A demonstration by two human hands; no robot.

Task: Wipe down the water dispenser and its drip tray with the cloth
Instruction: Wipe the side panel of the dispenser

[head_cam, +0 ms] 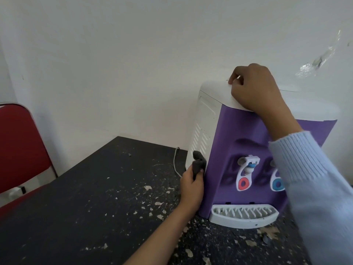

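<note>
Clamps the left grip (192,188) on the dark cloth (198,162) low against the white side of the water dispenser (229,150), curls the right grip (254,88) over its top to steady it on the tabletop (95,188), best pressing flat, stroking downward in overlapping passes, saving the drip tray (242,217) for last.

Speckled black table (95,207) under dispenser (238,134), cord (174,161)

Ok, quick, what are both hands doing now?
Left hand: grips the cloth.
Right hand: fingers curled on the water dispenser top.
</note>
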